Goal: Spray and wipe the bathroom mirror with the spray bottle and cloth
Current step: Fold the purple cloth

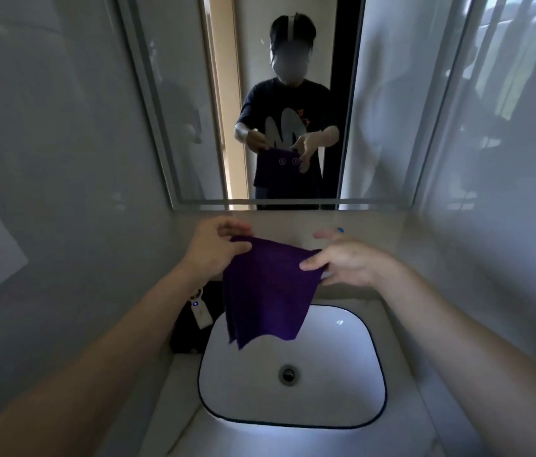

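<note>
Left hand (214,248): reaching forward, pinching the top left corner of the purple cloth (268,293).
Right hand (347,262): thumb gripping the right edge, fingers spreading.
Cloth: hanging above the sink (372,374), below the mirror (293,94).

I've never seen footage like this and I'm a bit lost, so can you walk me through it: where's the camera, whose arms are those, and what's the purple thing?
There is no machine here. The single picture comes from a wide-angle camera worn on a person's head, looking forward and down, so the two bare arms belong to the wearer. The left hand and right hand each pinch a top corner of a purple cloth, which hangs over a white sink set in a pale counter. Ahead is the bathroom mirror, which reflects the same person holding the cloth. A small white device hangs left of the sink. A blue tip behind the right hand may be the spray bottle, but I cannot tell.
</note>
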The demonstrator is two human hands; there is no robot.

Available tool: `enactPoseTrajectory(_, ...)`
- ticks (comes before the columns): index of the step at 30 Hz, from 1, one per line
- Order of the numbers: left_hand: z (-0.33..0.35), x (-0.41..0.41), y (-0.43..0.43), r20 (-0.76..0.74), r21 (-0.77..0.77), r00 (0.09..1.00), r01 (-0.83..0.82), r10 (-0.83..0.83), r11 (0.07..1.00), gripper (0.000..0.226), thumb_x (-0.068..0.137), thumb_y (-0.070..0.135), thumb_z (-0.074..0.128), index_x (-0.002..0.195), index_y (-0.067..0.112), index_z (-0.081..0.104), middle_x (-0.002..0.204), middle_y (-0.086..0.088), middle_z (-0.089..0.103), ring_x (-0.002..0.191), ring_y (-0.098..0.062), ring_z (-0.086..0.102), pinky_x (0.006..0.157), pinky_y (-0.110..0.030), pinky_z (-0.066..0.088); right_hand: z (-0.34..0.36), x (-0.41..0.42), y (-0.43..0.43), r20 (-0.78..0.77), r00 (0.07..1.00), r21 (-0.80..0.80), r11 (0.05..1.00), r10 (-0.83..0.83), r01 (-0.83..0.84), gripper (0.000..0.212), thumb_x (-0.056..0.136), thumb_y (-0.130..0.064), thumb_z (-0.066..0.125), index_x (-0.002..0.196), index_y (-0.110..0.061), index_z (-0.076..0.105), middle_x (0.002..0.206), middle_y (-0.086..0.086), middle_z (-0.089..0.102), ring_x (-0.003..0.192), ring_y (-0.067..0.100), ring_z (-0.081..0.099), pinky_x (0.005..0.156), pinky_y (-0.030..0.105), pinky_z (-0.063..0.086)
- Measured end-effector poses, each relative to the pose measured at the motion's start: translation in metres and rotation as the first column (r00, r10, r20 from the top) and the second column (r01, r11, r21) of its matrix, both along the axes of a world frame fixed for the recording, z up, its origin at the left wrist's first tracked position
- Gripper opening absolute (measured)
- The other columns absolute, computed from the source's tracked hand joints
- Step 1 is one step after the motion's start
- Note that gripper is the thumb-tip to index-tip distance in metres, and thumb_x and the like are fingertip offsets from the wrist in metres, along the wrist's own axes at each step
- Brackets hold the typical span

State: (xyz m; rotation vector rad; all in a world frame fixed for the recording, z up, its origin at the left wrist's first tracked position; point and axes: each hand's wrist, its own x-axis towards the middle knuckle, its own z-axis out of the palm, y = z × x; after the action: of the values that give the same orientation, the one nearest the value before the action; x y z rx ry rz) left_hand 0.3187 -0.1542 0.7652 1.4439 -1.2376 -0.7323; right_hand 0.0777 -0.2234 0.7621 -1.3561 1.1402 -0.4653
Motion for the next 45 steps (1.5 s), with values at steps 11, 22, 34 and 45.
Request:
enactPoseTrajectory(11, -0.043, 0.073, 0.040, 0.547, 0.366, 0.813, -0.018, -0.199, 0.931, 0.045, 0.083, -0.001, 0.075, 0.126, 0.011, 0.068, 0.118, 0.004, 0.059, 0.109, -0.010, 0.053, 0.087, -0.018, 0.042, -0.025, 0.085, 0.004, -0.557, 0.816, -0.445, 0.775, 0.152, -0.448, 0.032, 0.090, -0.017, 0.075, 0.121, -0.014, 0.069, 0.126, 0.007, 0.067, 0.112, 0.025, 0.062, 0.086, 0.029, 0.049)
enactPoseTrajectory(22, -0.089, 0.129, 0.107, 0.715, 0.563, 0.658, -0.341, -0.237, 0.753, 0.022, 0.098, 0.033, 0.060, 0.110, 0.015, 0.067, 0.101, -0.005, 0.074, 0.093, -0.022, 0.069, 0.075, -0.032, 0.052, -0.093, 0.164, 0.039, -0.524, 0.775, -0.350, 0.740, 0.353, -0.574, 0.019, 0.100, -0.021, 0.059, 0.084, -0.014, 0.067, 0.052, 0.005, 0.070, 0.051, 0.017, 0.071, 0.059, 0.031, 0.054)
enactPoseTrajectory(34, -0.157, 0.144, 0.121, -0.019, 0.533, 0.940, -0.280, 0.342, 0.799, 0.038, 0.094, 0.010, 0.056, 0.118, 0.036, 0.044, 0.106, 0.011, 0.052, 0.094, -0.026, 0.060, 0.053, -0.043, 0.061, -0.158, 0.211, 0.073, -0.096, 0.967, -0.363, 0.896, 0.236, -0.255, 0.056, 0.086, -0.007, 0.055, 0.140, -0.022, 0.047, 0.109, -0.013, 0.067, 0.090, 0.014, 0.065, 0.070, 0.018, 0.045)
enactPoseTrajectory(45, -0.335, 0.138, 0.213, 0.311, 0.785, 0.948, -0.213, -0.073, 0.582, 0.067, 0.088, 0.002, 0.054, 0.152, 0.018, 0.040, 0.149, -0.015, 0.050, 0.128, -0.035, 0.054, 0.104, -0.039, 0.047, -0.307, 0.199, 0.190, -0.471, 0.665, 0.029, 0.764, 0.580, -0.645, 0.101, 0.086, -0.008, 0.050, 0.159, -0.036, -0.015, 0.124, 0.010, 0.064, 0.051, 0.011, 0.049, 0.043, 0.028, 0.038)
